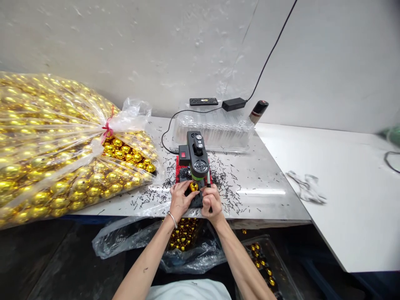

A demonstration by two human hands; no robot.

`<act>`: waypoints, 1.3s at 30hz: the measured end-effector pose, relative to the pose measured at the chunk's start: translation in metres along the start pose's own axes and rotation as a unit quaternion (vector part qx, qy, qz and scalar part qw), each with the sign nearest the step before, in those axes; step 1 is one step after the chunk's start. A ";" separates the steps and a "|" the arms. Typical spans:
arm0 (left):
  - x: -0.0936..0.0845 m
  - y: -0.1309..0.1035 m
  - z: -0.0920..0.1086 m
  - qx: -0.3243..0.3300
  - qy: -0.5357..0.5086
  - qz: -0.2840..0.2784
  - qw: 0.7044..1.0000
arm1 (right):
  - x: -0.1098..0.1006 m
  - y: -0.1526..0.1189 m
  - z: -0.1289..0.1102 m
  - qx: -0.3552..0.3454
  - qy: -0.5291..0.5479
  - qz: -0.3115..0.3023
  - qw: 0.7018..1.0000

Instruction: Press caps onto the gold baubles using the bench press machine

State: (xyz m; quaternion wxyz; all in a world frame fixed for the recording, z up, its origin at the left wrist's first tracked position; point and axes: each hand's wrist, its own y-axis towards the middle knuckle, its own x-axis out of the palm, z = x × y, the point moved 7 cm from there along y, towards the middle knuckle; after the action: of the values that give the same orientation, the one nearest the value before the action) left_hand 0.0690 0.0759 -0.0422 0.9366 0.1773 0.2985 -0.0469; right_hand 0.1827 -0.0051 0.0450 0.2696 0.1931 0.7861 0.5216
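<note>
Shiny round gold ball (pixel 194 186) is sitting right under the compact black bench drill (pixel 199 160), between both hands but nearer the left hand (pixel 180 199), thumb and fingers pinched on it. It's round, so no long axis. Right hand (pixel 212 202), just right, is clamped on the upright silver-and-black lever (pixel 208 178).

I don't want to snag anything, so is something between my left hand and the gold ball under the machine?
Nothing visible. Your left hand appears to be holding the gold ball directly. The machine is just above it, and your right hand grips the lever to the right, not between them.
</note>
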 end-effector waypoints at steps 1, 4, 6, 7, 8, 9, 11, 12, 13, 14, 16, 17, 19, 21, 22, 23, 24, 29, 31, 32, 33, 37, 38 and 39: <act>0.000 0.002 0.000 0.000 -0.004 0.002 1.000 | -0.002 0.005 -0.002 0.002 0.001 0.005 1.000; -0.004 0.004 0.002 0.001 -0.020 0.021 1.000 | -0.012 0.030 -0.006 0.080 0.015 0.026 0.996; -0.014 -0.004 0.005 0.009 -0.029 0.050 0.998 | -0.018 0.050 -0.009 0.148 0.028 0.025 0.988; -0.020 -0.012 0.008 0.020 -0.030 0.062 0.997 | -0.019 0.058 -0.010 0.180 0.036 0.018 0.983; -0.025 -0.023 0.012 0.037 -0.027 0.067 0.997 | -0.020 0.065 -0.011 0.200 0.043 0.009 0.979; -0.030 -0.035 0.016 0.058 -0.019 0.062 0.996 | -0.021 0.070 -0.013 0.209 0.048 0.005 0.977; -0.038 -0.062 0.024 0.105 0.010 0.039 0.994 | -0.021 0.073 -0.014 0.213 0.051 0.005 0.976; -0.041 -0.073 0.027 0.123 0.029 0.030 0.991 | -0.021 0.071 -0.015 0.210 0.052 0.011 0.976; -0.046 -0.080 0.028 0.134 0.049 0.030 0.989 | -0.020 0.068 -0.014 0.209 0.053 0.017 0.976; -0.053 -0.082 0.027 0.138 0.066 0.040 0.987 | -0.019 0.064 -0.013 0.208 0.056 0.024 0.976; -0.073 -0.068 0.021 0.118 0.097 0.083 0.985 | -0.018 0.056 -0.011 0.207 0.061 0.038 0.976; -0.085 -0.053 0.015 0.094 0.113 0.106 0.983 | -0.017 0.054 -0.011 0.207 0.063 0.042 0.975; -0.108 -0.013 -0.002 0.016 0.158 0.136 0.978 | -0.016 0.051 -0.010 0.205 0.063 0.046 0.976; -0.121 0.030 -0.018 -0.051 0.197 0.112 0.973 | -0.016 0.051 -0.010 0.204 0.063 0.044 0.976; -0.123 0.048 -0.026 -0.078 0.203 0.083 0.973 | -0.016 0.051 -0.011 0.203 0.063 0.042 0.976; -0.122 0.063 -0.034 -0.106 0.205 0.048 0.972 | -0.016 0.051 -0.011 0.201 0.063 0.042 0.977; -0.121 0.075 -0.040 -0.124 0.201 0.022 0.971 | -0.016 0.052 -0.012 0.199 0.063 0.043 0.977; -0.118 0.088 -0.050 -0.152 0.142 -0.012 0.978 | -0.018 0.051 -0.013 0.189 0.051 0.042 0.980; -0.122 0.078 -0.048 -0.152 0.100 0.002 0.983 | -0.017 0.049 -0.013 0.188 0.047 0.037 0.980; -0.123 0.071 -0.046 -0.151 0.082 0.008 0.985 | -0.017 0.049 -0.012 0.189 0.047 0.036 0.980; -0.124 0.062 -0.043 -0.151 0.049 0.011 0.987 | -0.017 0.048 -0.012 0.190 0.047 0.037 0.980; -0.099 0.020 -0.038 -0.207 -0.315 0.003 0.926 | -0.017 0.046 -0.010 0.192 0.049 0.043 0.979; -0.087 0.011 -0.037 -0.233 -0.409 -0.005 0.882 | -0.017 0.046 -0.010 0.191 0.047 0.042 0.980; -0.074 0.002 -0.036 -0.261 -0.474 -0.013 0.841 | -0.017 0.047 -0.011 0.189 0.044 0.039 0.980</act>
State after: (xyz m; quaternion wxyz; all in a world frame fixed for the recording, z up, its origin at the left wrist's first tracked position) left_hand -0.0109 0.0898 -0.0261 0.9749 -0.1212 -0.1779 -0.0576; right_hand 0.1904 -0.0052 0.0952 0.1724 0.2478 0.8734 0.3821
